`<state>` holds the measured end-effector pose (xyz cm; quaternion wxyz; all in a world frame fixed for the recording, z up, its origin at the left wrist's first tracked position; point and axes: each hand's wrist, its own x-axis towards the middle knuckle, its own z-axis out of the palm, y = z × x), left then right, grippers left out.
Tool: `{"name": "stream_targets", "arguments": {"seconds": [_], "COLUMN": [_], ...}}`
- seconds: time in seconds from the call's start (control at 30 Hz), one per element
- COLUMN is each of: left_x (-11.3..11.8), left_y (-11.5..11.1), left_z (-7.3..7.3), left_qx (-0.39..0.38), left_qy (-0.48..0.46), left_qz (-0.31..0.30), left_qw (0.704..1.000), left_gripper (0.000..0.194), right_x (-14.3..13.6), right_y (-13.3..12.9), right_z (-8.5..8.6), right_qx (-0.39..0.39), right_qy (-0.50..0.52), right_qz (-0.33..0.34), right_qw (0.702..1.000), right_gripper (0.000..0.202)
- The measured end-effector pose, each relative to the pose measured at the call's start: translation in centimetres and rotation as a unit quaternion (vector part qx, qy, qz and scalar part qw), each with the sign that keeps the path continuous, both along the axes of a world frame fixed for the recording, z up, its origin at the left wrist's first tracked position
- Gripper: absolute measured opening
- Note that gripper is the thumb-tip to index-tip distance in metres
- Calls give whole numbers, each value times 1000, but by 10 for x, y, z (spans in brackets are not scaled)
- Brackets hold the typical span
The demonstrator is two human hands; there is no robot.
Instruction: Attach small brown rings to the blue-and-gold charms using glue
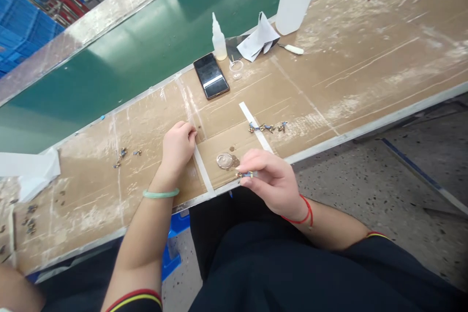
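Observation:
My right hand point(268, 178), with a red string at the wrist, pinches a small blue and gold piece point(245, 175) between thumb and fingertips over the table's near edge. Just left of it lies a small round dish point(224, 160) with a shiny surface. My left hand point(178, 144), a green bangle on its wrist, rests on the cardboard with fingers curled together beside a white tape strip point(203, 170); what they hold, if anything, is hidden. Beyond my right hand, several similar small pieces point(266, 127) lie in a row across another white strip point(256, 126).
A phone point(211, 76), a squeeze bottle point(219, 43), crumpled paper point(258, 39) and a white-handled tool point(293, 49) lie along the far side. More small pieces point(122, 152) are at the left. Part of another person's arm point(18, 290) shows at lower left.

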<state>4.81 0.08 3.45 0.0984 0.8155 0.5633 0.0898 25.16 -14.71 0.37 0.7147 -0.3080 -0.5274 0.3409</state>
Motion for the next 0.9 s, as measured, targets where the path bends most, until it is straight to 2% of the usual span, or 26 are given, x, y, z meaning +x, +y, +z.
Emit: {"name": "stream_targets", "arguments": {"seconds": [0.1,0.23,0.37,0.6,0.73,0.9], "left_x": [-2,-4,0,13,15,20], "left_y": [6,14,20,21,19,27], "left_z": [-3,-4,-4,-5,-9,-14], "left_qx": [6,21,-19,-36,-37,-39], "left_qy": [30,-22,-73,-60,-52,-67], "left_qz": [-10,19,35,42,32,7], "left_qw": [999,999,996,997,997,997], "left_gripper": [15,14,17,18,13,17], "right_x": [2,6,5,4,4,9], "right_y": [-4,-9,-8,-8,-8,-13], "right_z": [-4,-8,-5,-6,-6,-11], "right_qx": [-3,-19,-17,-29,-36,-49], "right_qy": [-2,-19,-20,-19,-13,-20], "right_qz": [5,-2,-4,-15,-16,-17], "right_qw": [1000,1000,1000,999,999,998], "right_gripper": [7,6,4,4,4,5]}}
